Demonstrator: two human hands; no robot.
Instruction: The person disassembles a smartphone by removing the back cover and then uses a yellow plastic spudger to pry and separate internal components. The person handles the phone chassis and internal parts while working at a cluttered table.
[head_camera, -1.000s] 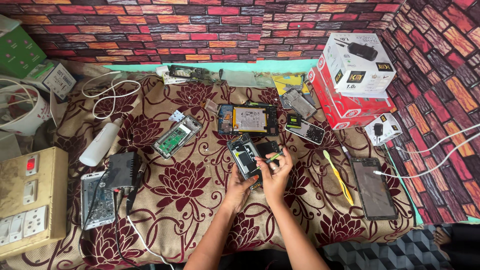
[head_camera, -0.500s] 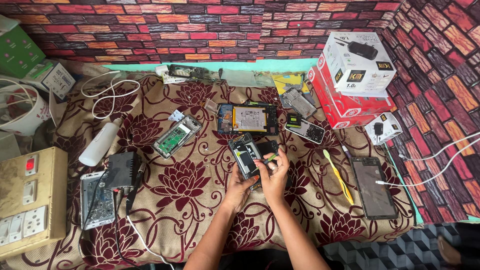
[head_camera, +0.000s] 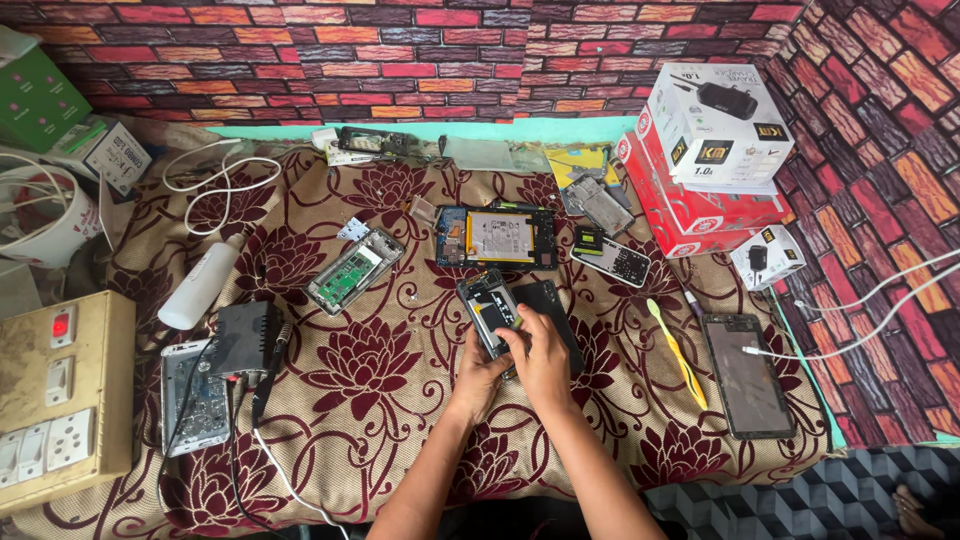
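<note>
Two hands meet over one small opened phone (head_camera: 487, 312) near the middle of the worktop (head_camera: 400, 420), which has a cloth with dark red flowers on it. There is only one view, the one from the head, looking down.

The left hand (head_camera: 478, 372) comes up from below and holds the phone at its lower end. Its grip is closed on the phone, with the thumb on top. The right hand (head_camera: 541, 355) sits just to the right and lies partly over the phone's lower right side. Its fingertips (head_camera: 515, 338) press down on the phone's open inside. I cannot tell if a small tool is between those fingers.

The phone is long and thin. Its long way runs up and away from the person, leaning a little to the left. So the far end of the phone points away from both hands, and the near end is under them. Both hands touch it, so neither one is nearer.

A black flat cover (head_camera: 560, 310) lies just right of the phone, partly under the right hand. A bigger opened phone with a yellow part (head_camera: 497, 238) lies just beyond. A yellow plastic stick (head_camera: 678, 353) lies well to the right.
</note>
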